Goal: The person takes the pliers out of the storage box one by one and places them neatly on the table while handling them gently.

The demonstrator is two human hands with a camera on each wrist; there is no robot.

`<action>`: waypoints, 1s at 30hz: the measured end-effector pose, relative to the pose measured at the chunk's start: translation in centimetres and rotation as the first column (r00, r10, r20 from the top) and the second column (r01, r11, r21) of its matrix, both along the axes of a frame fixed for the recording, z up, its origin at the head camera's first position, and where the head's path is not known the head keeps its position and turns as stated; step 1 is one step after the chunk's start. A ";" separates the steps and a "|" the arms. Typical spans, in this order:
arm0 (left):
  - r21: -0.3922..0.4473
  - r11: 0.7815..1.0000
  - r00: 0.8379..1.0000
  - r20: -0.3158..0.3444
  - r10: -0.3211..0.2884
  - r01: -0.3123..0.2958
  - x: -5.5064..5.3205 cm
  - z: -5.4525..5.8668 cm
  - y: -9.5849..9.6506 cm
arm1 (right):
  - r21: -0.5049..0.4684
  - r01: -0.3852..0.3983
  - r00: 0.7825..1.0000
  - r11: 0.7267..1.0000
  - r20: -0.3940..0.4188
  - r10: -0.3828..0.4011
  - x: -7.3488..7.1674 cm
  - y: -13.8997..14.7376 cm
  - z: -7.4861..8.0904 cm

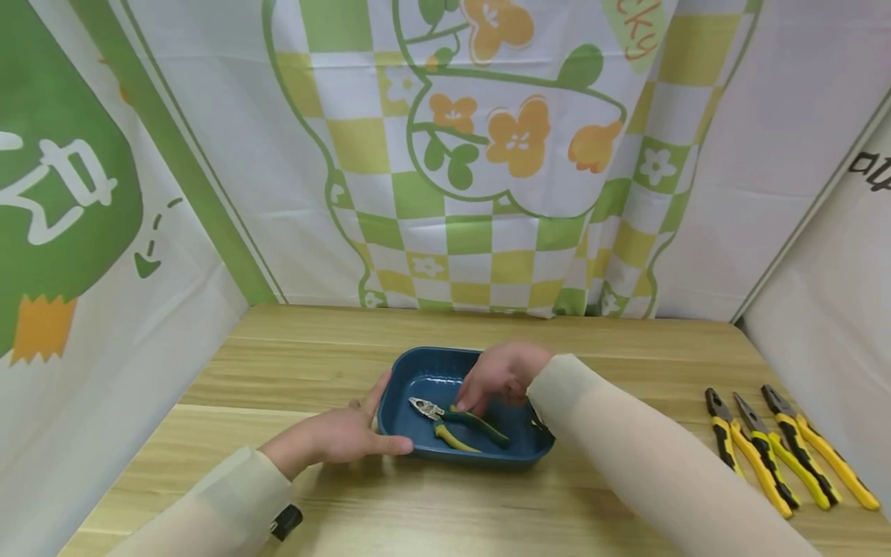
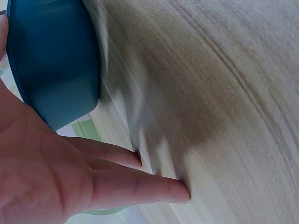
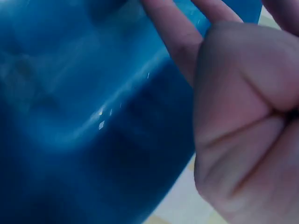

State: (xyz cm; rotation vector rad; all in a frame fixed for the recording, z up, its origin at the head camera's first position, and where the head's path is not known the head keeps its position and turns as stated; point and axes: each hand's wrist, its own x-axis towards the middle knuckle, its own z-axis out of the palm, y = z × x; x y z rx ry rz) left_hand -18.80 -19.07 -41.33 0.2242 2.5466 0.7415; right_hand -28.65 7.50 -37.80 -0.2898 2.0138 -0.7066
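Note:
A pair of combination pliers [image 1: 476,423] with green and yellow handles lies in a blue tray [image 1: 480,459]. My left hand [image 1: 344,433] rests against the tray's left end, thumb at the front rim. In the left wrist view, two straight fingers [image 2: 145,186] reach down to the tabletop beside the tray's outer wall [image 2: 56,60]. My right hand [image 1: 504,375] reaches over the back rim into the tray, fingertips at the green handle. The right wrist view shows its palm [image 3: 247,126] and extended fingers over the shiny tray floor [image 3: 84,93]; the pliers are not visible there.
Three pliers with yellow and black handles, one of them needle-nose [image 1: 769,449], lie side by side at the wooden table's [image 1: 292,356] right. A small dark thing shows at the tray's right end, partly behind my sleeve. Printed curtains [image 1: 445,255] hang behind and on both sides.

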 end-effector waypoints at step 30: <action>-0.011 1.000 0.999 -0.024 -0.029 0.029 0.0 0.1 0.0 | 0.054 -0.048 0.997 0.997 -0.060 0.052 0.5 -2.0 -2.2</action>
